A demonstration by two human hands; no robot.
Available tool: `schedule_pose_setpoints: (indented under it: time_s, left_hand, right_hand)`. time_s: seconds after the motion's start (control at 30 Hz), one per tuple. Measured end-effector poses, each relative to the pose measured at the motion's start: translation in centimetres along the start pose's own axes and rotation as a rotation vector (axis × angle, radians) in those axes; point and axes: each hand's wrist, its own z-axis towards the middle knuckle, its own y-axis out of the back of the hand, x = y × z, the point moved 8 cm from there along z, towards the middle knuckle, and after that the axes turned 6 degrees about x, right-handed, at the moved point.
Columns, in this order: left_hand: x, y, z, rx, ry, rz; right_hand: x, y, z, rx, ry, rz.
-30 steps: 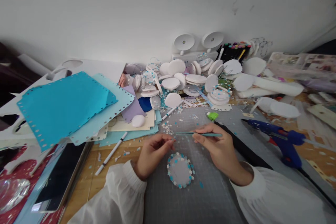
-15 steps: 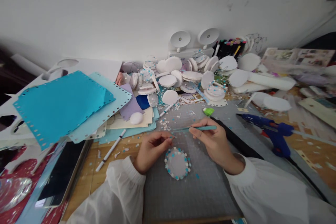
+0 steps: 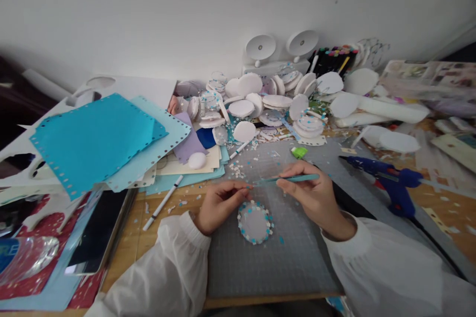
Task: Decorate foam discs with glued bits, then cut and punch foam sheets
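My right hand (image 3: 310, 195) grips slim teal tweezers (image 3: 300, 178) between thumb and fingers, their tips pointing left. Close to those tips, my left hand (image 3: 223, 204) is closed in a pinch. A speck of blue shows at its fingertips, too small to name. Just below and right of the left fingertips, a round white disc (image 3: 254, 223) edged with tiny blue and white paper flowers lies flat on the grey cutting mat (image 3: 260, 272). Neither hand appears to hold the disc. Small loose paper flowers (image 3: 235, 171) are scattered on the mat beyond the left hand.
A blue glue gun (image 3: 386, 181) with a cord lies at the right. Behind the mat are piled white discs (image 3: 241, 108). Blue punched sheets (image 3: 100, 138), a white pen (image 3: 162, 203), a dark phone (image 3: 97, 230) and a clear bottle (image 3: 31, 257) are at the left.
The whole view has shifted slightly, so things appear higher and further right, and more of the bottle shows. Both hands keep nearly the same pose, the tweezers still near the left fingertips.
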Motion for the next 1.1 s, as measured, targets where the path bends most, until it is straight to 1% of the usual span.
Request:
schedule_pose_setpoints:
  time_s: [0.13, 0.27, 0.53, 0.8, 0.87, 1.0, 1.1]
  left_hand:
    - [-0.4, -0.1, 0.1, 0.0, 0.002, 0.011]
    - [-0.8, -0.2, 0.1, 0.023, -0.011, 0.028]
    - [-0.6, -0.4, 0.0, 0.057, -0.021, 0.114]
    - [-0.7, -0.5, 0.1, 0.079, -0.012, 0.136]
    - [-0.6, -0.6, 0.1, 0.078, -0.011, 0.135]
    - [-0.6, -0.5, 0.1, 0.068, -0.014, 0.132]
    - [-0.7, -0.5, 0.2, 0.06, -0.019, 0.131]
  right_hand:
    - [0.4, -0.1, 0.0, 0.015, 0.026, -0.034]
    - [0.7, -0.4, 0.0, 0.032, 0.039, -0.054]
    - [0.3, -0.6, 0.0, 0.053, 0.002, -0.09]
    - [0.0, -0.6, 0.1, 0.039, -0.058, -0.101]
    - [-0.4, -0.5, 0.1, 0.032, -0.087, -0.086]
    - [-2.1, -0.2, 0.0, 0.012, -0.165, 0.027]
    - [-3.1, 0.2, -0.1, -0.007, -0.18, 0.094]
